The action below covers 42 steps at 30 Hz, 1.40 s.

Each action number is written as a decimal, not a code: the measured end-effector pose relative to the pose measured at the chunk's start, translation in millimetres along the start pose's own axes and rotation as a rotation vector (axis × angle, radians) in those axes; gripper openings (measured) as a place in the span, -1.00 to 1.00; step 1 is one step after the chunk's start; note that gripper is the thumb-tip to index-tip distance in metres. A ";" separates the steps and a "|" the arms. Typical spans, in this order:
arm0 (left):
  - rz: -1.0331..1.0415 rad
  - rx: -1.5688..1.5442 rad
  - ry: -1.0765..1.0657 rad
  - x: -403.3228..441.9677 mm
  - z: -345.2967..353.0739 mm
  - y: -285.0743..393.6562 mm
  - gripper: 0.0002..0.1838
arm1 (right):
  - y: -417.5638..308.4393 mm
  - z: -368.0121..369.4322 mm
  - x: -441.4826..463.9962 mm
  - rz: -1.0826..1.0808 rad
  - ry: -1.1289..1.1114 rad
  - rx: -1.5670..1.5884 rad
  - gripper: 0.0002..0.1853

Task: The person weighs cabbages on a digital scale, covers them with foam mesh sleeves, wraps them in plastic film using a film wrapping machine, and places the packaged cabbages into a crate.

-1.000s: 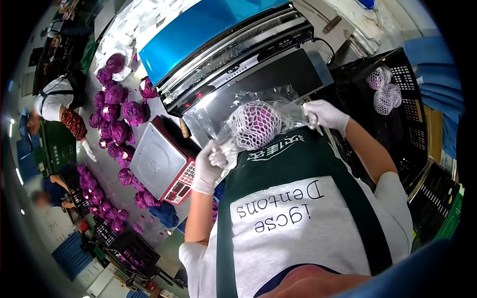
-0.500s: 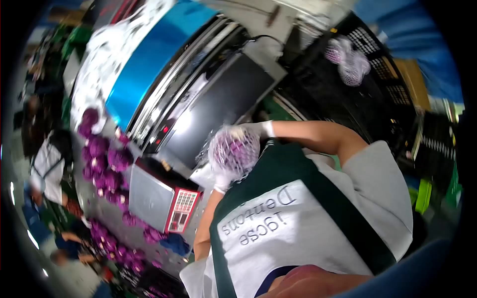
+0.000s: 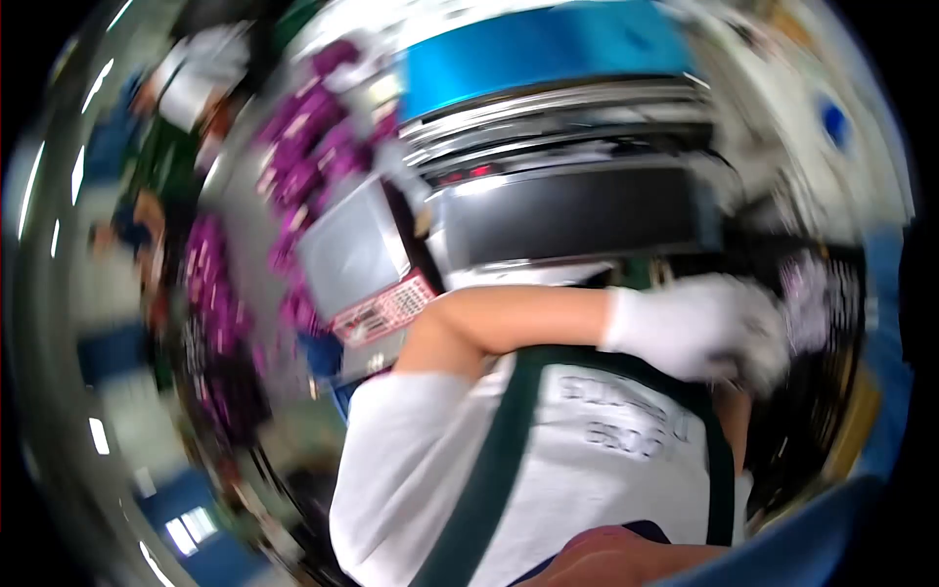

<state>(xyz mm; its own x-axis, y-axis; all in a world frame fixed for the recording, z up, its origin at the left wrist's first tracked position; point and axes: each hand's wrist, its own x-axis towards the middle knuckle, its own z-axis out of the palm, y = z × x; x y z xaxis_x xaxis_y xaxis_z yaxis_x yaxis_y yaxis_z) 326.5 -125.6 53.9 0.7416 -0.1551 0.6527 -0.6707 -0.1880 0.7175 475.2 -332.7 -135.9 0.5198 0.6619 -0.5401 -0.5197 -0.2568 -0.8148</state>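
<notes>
My left hand (image 3: pixel 685 328), in a white glove, reaches across my chest to the right, beside a black crate. My right hand (image 3: pixel 765 342) is close against it, mostly behind it and smeared by motion. The fingers of both are too blurred to read, and anything between them is hidden. Just past them, in the crate, lies a purple and white bundle (image 3: pixel 807 289) in white netting; it looks like a netted red cabbage.
A machine with a blue film roll (image 3: pixel 548 54) and a dark plate (image 3: pixel 577 215) stands ahead. To its left is a red scale (image 3: pixel 357 249), with several red cabbages (image 3: pixel 313 147) beyond. People (image 3: pixel 201 83) are at far left.
Both hands have moved right, from in front of my chest to beside the crate. The netted red cabbage they held is no longer plainly seen between them. My view has turned.
</notes>
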 end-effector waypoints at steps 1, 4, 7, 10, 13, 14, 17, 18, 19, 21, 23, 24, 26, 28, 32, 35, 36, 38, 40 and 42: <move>-0.130 -0.017 -0.013 -16.1 0.2 0.3 -0.72 | -4.0 -22.1 18.1 -0.033 0.109 -0.073 -0.55; -0.271 0.132 0.153 -54.5 -23.7 -1.7 -0.73 | -2.9 -89.0 53.7 -0.136 0.422 -0.356 -0.56; -0.421 0.342 0.489 -118.7 -60.2 8.3 -0.78 | -2.7 -118.7 69.5 -0.208 0.624 -0.621 -0.56; -0.697 0.505 0.818 -199.3 -91.6 43.6 -0.78 | -11.2 -123.2 73.3 -0.232 0.793 -0.807 -0.57; -0.915 0.595 1.191 -281.8 -112.2 99.1 -0.76 | -17.5 -107.5 73.2 -0.206 0.884 -0.878 -0.57; -0.877 0.759 1.322 -336.6 -113.8 90.9 -0.75 | -21.7 -101.7 71.4 -0.196 0.906 -0.891 -0.57; -1.107 0.967 1.615 -420.9 -130.9 161.5 -0.67 | -32.9 -82.3 65.5 -0.188 0.959 -0.932 -0.57; -1.073 1.167 1.649 -460.6 -137.5 177.8 -0.66 | -35.8 -73.4 61.8 -0.191 0.980 -0.944 -0.57; -1.044 1.372 1.684 -500.4 -144.2 194.1 -0.65 | -40.4 -65.3 55.1 -0.198 1.004 -0.954 -0.57; -1.104 1.487 1.847 -586.7 -154.3 218.5 -0.56 | -51.0 -46.0 44.6 -0.220 1.047 -0.968 -0.57; -1.187 1.264 2.068 -629.0 -161.4 240.4 -0.41 | -63.5 -22.6 39.1 -0.255 1.084 -0.969 -0.57; -1.224 1.109 2.150 -650.7 -167.4 246.1 -0.38 | -69.3 -8.7 38.7 -0.282 1.096 -0.964 -0.57; -1.395 1.101 1.936 -670.0 -177.7 252.9 -0.12 | -84.7 27.1 46.1 -0.406 1.050 -0.994 -0.57; -1.567 0.993 1.795 -676.3 -182.6 244.5 0.04 | -98.7 51.1 71.3 -0.676 0.866 -1.183 -0.56; -1.757 1.229 1.673 -652.4 -185.5 242.3 0.05 | -102.8 216.8 63.7 -0.908 0.473 -1.094 -0.60; -1.585 1.571 1.482 -656.8 -195.9 249.4 -0.10 | -106.5 274.9 66.9 -0.890 0.282 -1.179 -0.61; -1.446 1.652 1.469 -647.9 -209.8 254.7 -0.13 | -105.5 311.8 59.4 -0.953 0.203 -1.114 -0.62; -1.265 1.516 1.432 -638.3 -251.3 256.5 -0.20 | -111.8 351.2 55.5 -1.082 0.199 -1.287 -0.63; -1.124 1.430 1.353 -631.1 -302.4 244.1 -0.17 | -114.8 376.2 55.9 -0.975 0.120 -1.090 -0.64; -1.237 1.355 1.271 -630.0 -353.5 214.7 -0.06 | -119.8 399.3 56.7 -0.996 0.064 -1.110 -0.64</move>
<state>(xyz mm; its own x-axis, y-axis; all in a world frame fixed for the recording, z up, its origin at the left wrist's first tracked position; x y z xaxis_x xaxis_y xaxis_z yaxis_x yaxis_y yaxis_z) -288.8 274.6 -117.3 -0.1066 0.9429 0.3157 0.7986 -0.1080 0.5921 296.3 16.8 15.1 0.3851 0.8596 0.3359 0.8095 -0.1399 -0.5701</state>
